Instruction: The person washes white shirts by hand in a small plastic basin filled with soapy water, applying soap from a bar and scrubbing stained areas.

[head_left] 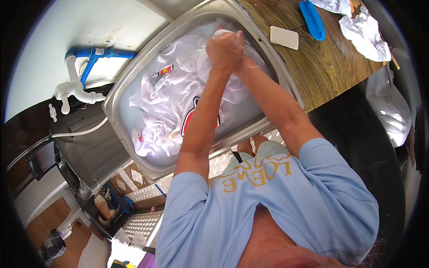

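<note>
Both my hands are together over the far right part of a metal sink (281,73). My left hand (222,50) is closed on bunched, sudsy white fabric, some of which shows above the knuckles. My right hand (242,59) is pressed close against it, mostly behind the left, its fingers closed around the same fabric. The rest of the white printed garment (165,100) spreads through cloudy, soapy water toward the near left. A red and black graphic on it is partly covered by my left forearm. Foam (196,38) lies along the far side.
A wood-patterned tabletop (321,67) adjoins the sink's right side. On it are a pale bar of soap (284,37), a long blue plastic piece (312,20) and crumpled white cloth (364,35). A white faucet (73,82) on blue pipe (96,52) stands left.
</note>
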Available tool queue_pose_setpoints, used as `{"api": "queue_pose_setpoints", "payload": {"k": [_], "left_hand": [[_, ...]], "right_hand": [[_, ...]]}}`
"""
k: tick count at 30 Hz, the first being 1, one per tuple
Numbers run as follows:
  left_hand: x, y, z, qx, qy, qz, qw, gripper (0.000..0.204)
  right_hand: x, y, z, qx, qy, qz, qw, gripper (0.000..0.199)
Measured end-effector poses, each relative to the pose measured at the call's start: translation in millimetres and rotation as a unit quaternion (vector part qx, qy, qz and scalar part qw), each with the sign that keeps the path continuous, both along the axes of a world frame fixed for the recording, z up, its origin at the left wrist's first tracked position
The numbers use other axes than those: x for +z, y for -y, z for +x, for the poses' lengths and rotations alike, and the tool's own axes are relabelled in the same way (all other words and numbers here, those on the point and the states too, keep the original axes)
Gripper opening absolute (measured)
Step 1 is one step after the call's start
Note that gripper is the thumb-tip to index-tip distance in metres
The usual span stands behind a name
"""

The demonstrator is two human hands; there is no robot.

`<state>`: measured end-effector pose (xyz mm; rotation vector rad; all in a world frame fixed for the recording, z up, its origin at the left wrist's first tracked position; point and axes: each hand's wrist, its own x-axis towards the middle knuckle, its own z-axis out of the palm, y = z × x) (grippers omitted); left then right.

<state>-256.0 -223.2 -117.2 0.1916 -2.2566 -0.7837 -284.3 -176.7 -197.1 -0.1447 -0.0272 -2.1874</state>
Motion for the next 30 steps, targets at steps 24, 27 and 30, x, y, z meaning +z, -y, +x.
{"api": "queue_pose_setpoints", "payload": {"k": [24, 27, 30], "left_hand": [[-16.9, 81.7, 9.5, 0.064, 0.128, 0.110, 0.984, 0.048], [-12.2, 59.7, 4.5, 0.058, 0.035, 0.033, 0.997, 0.047], [-2.7, 19.7, -9.7, 0.020, 0.041, 0.068, 0.997, 0.045]], "right_hand": [[108.5, 21.0, 27.5, 0.068, 0.049, 0.573, 0.815, 0.076], [83.3, 23.8, 20.6, 0.008, 0.066, 0.564, 0.823, 0.069], [-28.0, 6.4, -14.3, 0.099, 0.036, -0.226, 0.968, 0.056]]}}
